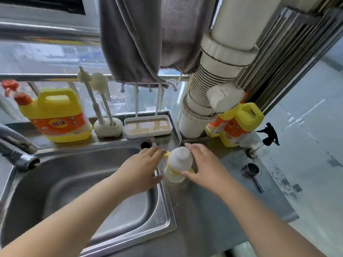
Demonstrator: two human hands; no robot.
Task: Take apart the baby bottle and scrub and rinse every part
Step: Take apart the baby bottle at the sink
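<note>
baby bottle point(178, 164) (capped) between hands

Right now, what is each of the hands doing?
Left hand: open, fingers by the white baby bottle with yellow handles.
Right hand: open, fingers touching that bottle.

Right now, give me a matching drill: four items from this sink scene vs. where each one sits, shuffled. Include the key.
Items
1. baby bottle
2. bottle brushes
3. detergent jug
4. metal scoop

Places
A. ledge behind the sink, far left
B. counter, right of the right hand
C. between both hands, at the sink edge
D. upright in a cream holder

Pairs: 1-C, 2-D, 3-A, 4-B
</note>
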